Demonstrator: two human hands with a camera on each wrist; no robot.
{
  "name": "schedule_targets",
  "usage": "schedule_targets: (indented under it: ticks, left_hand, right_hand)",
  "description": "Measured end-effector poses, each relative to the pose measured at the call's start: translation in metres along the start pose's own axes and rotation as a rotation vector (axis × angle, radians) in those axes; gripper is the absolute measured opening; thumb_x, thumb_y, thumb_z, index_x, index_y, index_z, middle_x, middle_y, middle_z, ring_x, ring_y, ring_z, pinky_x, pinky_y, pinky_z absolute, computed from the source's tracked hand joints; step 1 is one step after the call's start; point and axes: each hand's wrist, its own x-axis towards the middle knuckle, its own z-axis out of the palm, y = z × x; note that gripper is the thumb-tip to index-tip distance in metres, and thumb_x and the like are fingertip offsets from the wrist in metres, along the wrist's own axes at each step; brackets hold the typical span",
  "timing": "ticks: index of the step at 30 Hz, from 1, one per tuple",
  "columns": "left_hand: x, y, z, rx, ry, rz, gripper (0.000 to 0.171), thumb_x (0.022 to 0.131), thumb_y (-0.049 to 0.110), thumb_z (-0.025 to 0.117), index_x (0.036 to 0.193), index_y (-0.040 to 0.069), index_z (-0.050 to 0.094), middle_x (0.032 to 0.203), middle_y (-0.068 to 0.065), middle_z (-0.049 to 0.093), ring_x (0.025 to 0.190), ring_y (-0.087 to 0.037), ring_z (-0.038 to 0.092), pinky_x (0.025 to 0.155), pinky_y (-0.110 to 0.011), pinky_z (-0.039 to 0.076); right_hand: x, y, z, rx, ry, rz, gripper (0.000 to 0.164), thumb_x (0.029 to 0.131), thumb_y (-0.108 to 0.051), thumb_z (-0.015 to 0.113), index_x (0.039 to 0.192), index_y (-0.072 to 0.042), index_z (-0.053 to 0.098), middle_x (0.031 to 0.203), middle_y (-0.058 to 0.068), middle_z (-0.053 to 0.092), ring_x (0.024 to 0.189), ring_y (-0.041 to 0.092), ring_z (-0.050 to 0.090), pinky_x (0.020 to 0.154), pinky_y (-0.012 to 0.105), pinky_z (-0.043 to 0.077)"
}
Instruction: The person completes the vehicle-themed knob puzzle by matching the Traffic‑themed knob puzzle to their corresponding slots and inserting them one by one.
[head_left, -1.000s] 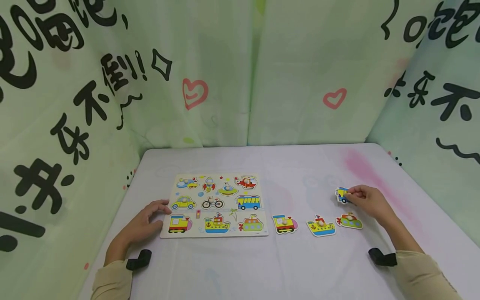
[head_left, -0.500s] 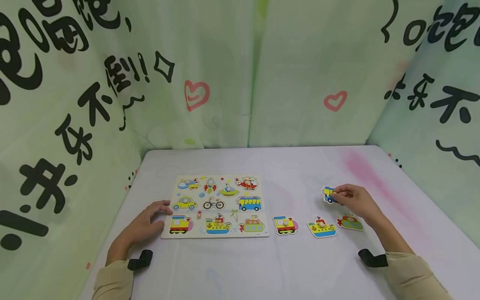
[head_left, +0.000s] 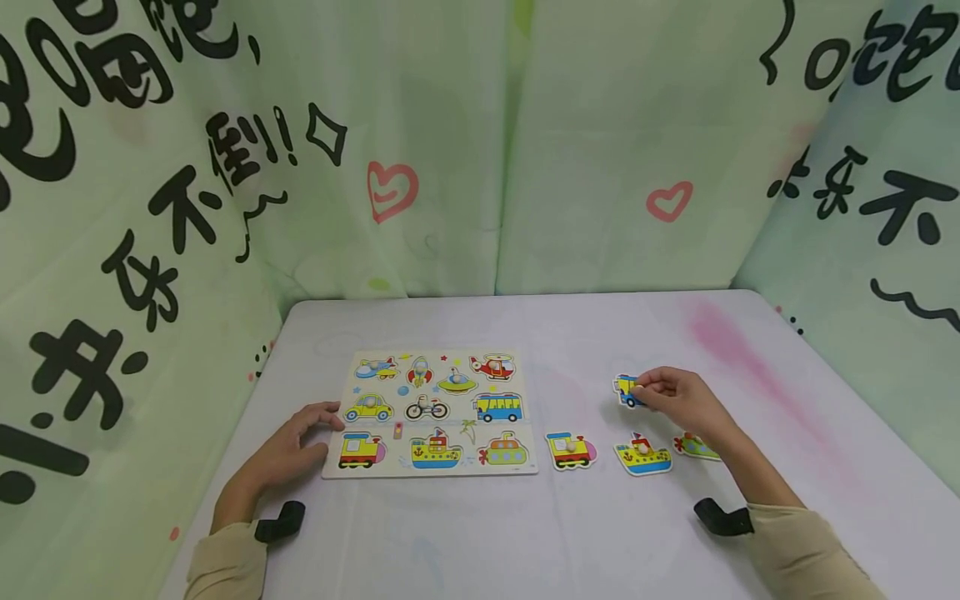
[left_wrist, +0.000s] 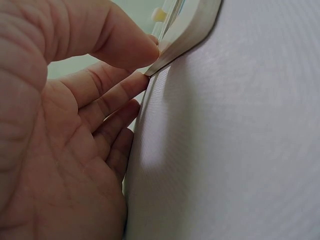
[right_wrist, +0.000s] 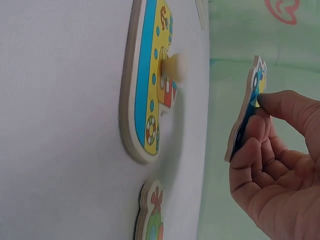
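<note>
Bus [head_left: 624, 392] is pinched in my right hand [head_left: 684, 402], right of the board [head_left: 397, 458]; my left hand [head_left: 288, 446], relaxed, touches the board's edge. Carrying, I judge; next needs steady aim.

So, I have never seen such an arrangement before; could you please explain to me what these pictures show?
There is no machine: a person works with a bare left hand and a bare right hand. The wide picture is taken from the head, the two close ones from the wrists. On the white-covered table lies a flat, cream puzzle board with colourful vehicles; the left hand touches its edge. To its right lie a red-and-yellow wooden train, a yellow-and-blue wooden boat and a green wooden submarine. The right hand holds a blue-and-yellow wooden vehicle piece above the table.
</note>
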Motion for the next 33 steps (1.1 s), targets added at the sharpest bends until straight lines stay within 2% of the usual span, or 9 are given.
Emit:
schedule_targets:
  ticks: [9,21,33]
  left_hand:
    - [0.000,-0.001,0.000,-0.001,-0.002,-0.003,0.028,0.086,-0.004,0.058,0.110,0.009,0.063,0.153,-0.023,0.044,0.146,-0.049,0.031,0.117,-0.069,0.023]
    - [0.000,-0.002,0.001,-0.014,-0.003,-0.006,0.028,0.086,-0.004,0.059,0.111,0.009,0.063,0.153,-0.022,0.044,0.146,-0.049,0.031,0.117,-0.069,0.023]
    - [0.000,-0.003,0.000,-0.007,-0.002,0.008,0.029,0.085,-0.004,0.059,0.110,0.009,0.063,0.152,-0.023,0.045,0.145,-0.049,0.032,0.117,-0.069,0.024]
  right_hand:
    - [0.003,-0.020,0.017,0.032,-0.033,-0.025,0.032,0.098,-0.025,0.069,0.114,0.002,0.064,0.091,0.007,0.064,0.084,0.025,0.058,0.069,0.028,0.054]
    - [0.010,-0.039,0.037,0.090,-0.082,-0.015,0.030,0.098,-0.025,0.069,0.114,-0.001,0.064,0.093,0.008,0.065,0.088,0.030,0.060,0.077,0.034,0.056]
    - [0.019,-0.055,0.056,0.130,-0.110,-0.078,0.026,0.097,-0.022,0.070,0.110,-0.001,0.065,0.089,0.009,0.066,0.084,0.029,0.062,0.077,0.037,0.056]
